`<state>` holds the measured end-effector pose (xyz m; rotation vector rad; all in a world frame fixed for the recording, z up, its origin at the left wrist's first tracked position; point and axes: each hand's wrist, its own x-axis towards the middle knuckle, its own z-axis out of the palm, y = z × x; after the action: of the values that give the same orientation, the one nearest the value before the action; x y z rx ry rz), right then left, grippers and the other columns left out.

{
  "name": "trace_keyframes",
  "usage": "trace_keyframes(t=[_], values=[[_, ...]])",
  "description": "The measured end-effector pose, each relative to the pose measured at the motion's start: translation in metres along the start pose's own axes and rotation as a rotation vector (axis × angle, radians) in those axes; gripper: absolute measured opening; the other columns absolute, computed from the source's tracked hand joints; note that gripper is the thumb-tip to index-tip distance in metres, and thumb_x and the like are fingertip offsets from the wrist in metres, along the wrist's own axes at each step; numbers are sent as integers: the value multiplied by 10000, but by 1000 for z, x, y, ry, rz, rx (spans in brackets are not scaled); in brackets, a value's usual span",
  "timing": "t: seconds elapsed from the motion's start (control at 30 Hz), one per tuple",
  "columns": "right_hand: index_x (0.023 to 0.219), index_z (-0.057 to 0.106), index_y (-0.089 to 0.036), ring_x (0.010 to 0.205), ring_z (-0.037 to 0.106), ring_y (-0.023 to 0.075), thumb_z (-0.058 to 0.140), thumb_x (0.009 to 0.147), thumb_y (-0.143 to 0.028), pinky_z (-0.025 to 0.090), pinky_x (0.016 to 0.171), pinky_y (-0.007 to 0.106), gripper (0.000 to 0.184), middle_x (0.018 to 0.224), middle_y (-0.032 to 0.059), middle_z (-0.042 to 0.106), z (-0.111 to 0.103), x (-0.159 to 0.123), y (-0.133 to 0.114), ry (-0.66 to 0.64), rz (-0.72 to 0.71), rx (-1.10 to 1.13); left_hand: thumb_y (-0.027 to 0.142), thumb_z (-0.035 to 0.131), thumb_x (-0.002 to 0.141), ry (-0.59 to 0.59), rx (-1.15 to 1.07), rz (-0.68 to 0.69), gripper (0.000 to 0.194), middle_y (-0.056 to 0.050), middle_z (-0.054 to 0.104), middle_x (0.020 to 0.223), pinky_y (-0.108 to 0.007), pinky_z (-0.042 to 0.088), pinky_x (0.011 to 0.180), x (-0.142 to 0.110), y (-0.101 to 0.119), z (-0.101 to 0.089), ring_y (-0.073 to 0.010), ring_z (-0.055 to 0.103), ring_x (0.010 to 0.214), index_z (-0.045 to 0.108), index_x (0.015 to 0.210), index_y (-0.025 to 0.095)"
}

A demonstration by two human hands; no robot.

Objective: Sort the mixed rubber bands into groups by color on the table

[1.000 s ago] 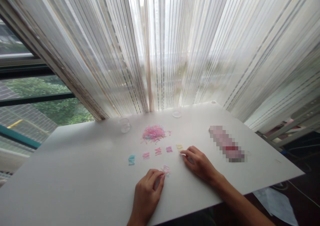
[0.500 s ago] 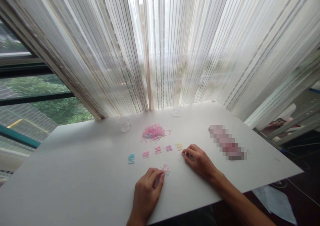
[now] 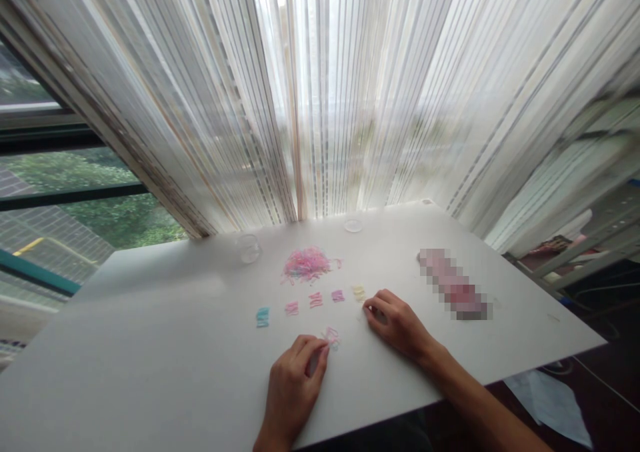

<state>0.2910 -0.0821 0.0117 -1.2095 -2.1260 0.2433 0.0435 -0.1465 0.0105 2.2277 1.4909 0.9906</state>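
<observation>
My left hand [image 3: 299, 372] is closed in a pinch at the near edge of a small loose pile of pink and pale bands [image 3: 331, 338], which look like small rubber bands. My right hand [image 3: 397, 319] is also pinched, its fingertips on the table just below a yellow group of bands [image 3: 359, 293]. Whatever either pinch holds is too small to make out. In a row to the left lie a purple group [image 3: 338, 296], a red-pink group [image 3: 315, 300], a pink group [image 3: 292, 309] and a turquoise group [image 3: 263, 317].
Behind the row is a large mixed heap of bands [image 3: 307, 265]. A clear round container [image 3: 249, 249] and a clear lid [image 3: 353, 225] lie farther back. A blurred-out pinkish object [image 3: 453, 285] rests at the right of the white table [image 3: 150, 359]. Striped curtains [image 3: 325, 105] hang behind.
My right hand has shifted very slightly left beside the yellow group. My left hand stays at the small pile.
</observation>
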Motion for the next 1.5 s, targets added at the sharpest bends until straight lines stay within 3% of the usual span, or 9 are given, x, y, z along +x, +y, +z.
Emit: trace_keyframes(t=[0.37,1.0,1.23,1.37,1.5], values=[[828,615,-202,706,572,187,523,863,-108,499,658,317,135,773,40,599,2,-1,4,68,87,-78,271,503,975,-12,-14,-13,174,-26,691,896,-225,544,639,-1,-1,0,-139,668,710,672,976,230],[879,639,-199,719,598,184,526,903,-153,523,678,323,125,796,45,610,2,-1,3,57,74,-7,273,503,972,-2,-12,-8,181,-32,692,899,-224,549,646,0,-1,-1,-139,662,704,678,978,224],[894,668,-200,703,600,178,539,902,-161,522,672,310,135,801,49,616,2,-1,4,33,63,10,235,513,939,60,9,-37,207,-28,665,978,-222,539,584,-2,-5,3,-93,579,538,676,1065,238],[904,665,-198,709,598,171,545,905,-152,516,670,299,129,803,46,621,-1,-3,0,17,45,40,202,504,913,112,56,-39,235,-43,657,1000,-251,576,683,-2,-3,3,-155,677,764,660,1084,238],[969,657,-202,748,610,168,583,888,-137,515,685,288,127,827,37,622,-1,-7,-25,-104,-1,111,236,531,909,102,96,-20,218,-53,658,1005,-282,590,753,0,-2,4,-185,692,877,648,1094,231]])
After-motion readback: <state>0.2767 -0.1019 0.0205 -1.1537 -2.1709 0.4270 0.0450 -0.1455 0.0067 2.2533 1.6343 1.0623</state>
